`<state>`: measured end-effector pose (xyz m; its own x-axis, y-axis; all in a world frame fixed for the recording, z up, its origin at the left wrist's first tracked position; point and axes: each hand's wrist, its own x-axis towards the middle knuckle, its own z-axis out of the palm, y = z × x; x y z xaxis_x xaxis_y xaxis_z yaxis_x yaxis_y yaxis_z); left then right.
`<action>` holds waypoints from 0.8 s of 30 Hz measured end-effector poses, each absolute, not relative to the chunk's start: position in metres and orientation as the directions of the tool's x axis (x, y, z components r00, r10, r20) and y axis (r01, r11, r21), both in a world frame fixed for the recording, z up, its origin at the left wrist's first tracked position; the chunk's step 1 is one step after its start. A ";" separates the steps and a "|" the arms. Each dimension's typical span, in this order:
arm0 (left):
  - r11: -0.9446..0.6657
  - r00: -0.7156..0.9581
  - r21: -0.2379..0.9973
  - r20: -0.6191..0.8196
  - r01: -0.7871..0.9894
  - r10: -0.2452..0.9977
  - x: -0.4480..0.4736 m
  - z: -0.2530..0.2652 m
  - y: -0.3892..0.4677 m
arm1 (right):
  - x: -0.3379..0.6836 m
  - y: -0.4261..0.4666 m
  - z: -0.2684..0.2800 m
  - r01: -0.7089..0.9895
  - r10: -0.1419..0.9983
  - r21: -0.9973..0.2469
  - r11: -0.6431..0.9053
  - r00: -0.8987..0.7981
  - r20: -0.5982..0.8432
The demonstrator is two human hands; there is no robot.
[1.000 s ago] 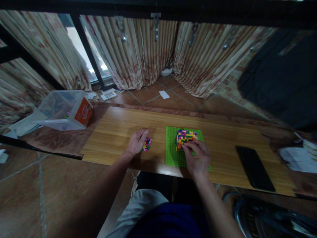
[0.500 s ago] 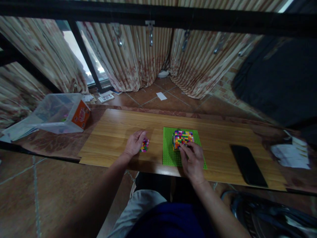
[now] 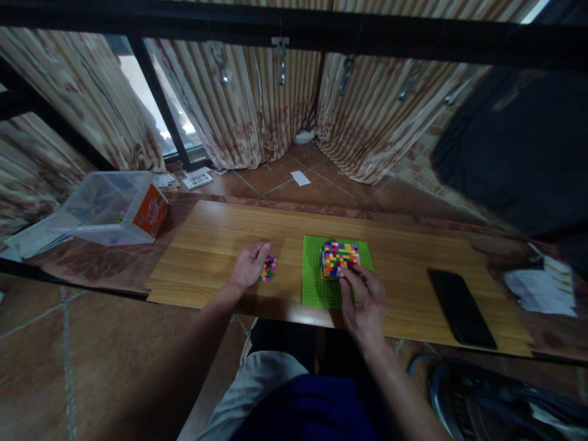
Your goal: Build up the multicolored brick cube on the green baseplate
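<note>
A block of small multicoloured toy bricks [image 3: 337, 252] stands on a green studded baseplate [image 3: 315, 291]. My right hand [image 3: 365, 300] is at the block's front right corner. Its index fingertip touches the bricks there, and its thumb sits a little apart below; no loose brick shows between them. My left hand [image 3: 248, 266] rests on the wooden board beside a small heap of loose coloured bricks [image 3: 269, 268]. Its thumb side borders the heap and the fingers are loosely extended, partly hidden from view.
The wooden board [image 3: 202, 229] lies across the table. A dark phone-like slab [image 3: 460, 307] is at its right end. Farther left stands a clear plastic bin [image 3: 101, 211] with an orange label. White papers [image 3: 539, 285] lie at the far right, and a dark metal bar [image 3: 294, 24] crosses overhead.
My right hand has shifted slightly right, and its thumb has drawn away from the index fingertip at the block's front edge. My left hand stays beside the heap.
</note>
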<state>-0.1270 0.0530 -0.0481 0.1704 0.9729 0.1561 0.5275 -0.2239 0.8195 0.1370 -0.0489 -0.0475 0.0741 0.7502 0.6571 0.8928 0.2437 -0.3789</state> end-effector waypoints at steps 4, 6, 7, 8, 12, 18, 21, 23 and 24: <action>-0.210 0.169 0.823 0.141 0.528 0.976 -0.127 -0.048 0.052 | 0.136 -0.047 -0.052 0.917 0.733 -0.314 0.247 0.036 0.680; -0.194 0.169 0.834 0.122 0.517 0.978 -0.127 -0.049 0.052 | 0.135 -0.045 -0.051 0.920 0.723 -0.301 0.249 0.031 0.691; -0.186 0.170 0.839 0.113 0.511 0.979 -0.127 -0.049 0.052 | 0.135 -0.045 -0.051 0.920 0.719 -0.299 0.253 0.028 0.695; -0.182 0.170 0.843 0.109 0.506 0.979 -0.127 -0.049 0.052 | 0.135 -0.044 -0.050 0.919 0.715 -0.297 0.258 0.024 0.698; -0.193 0.164 0.838 0.125 0.511 0.978 -0.127 -0.049 0.052 | 0.136 -0.042 -0.051 0.917 0.712 -0.286 0.277 0.004 0.702; -0.221 0.161 0.814 0.159 0.536 0.974 -0.127 -0.048 0.052 | 0.138 -0.045 -0.054 0.890 0.742 -0.354 0.286 0.029 0.670; -0.223 0.158 0.817 0.162 0.532 0.974 -0.127 -0.048 0.052 | 0.133 -0.051 -0.048 0.868 0.750 -0.427 0.252 0.104 0.653; -0.222 0.152 0.820 0.166 0.527 0.974 -0.127 -0.048 0.051 | 0.125 -0.056 -0.042 0.849 0.737 -0.471 0.242 0.154 0.658; -0.222 0.153 0.823 0.166 0.522 0.974 -0.126 -0.048 0.051 | 0.120 -0.058 -0.039 0.834 0.735 -0.491 0.251 0.166 0.658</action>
<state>-0.1265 0.0513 -0.0480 0.1526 0.9743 0.1655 0.5225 -0.2217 0.8233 0.1197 -0.0584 -0.0391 0.1656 0.7347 0.6579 0.8342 0.2515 -0.4908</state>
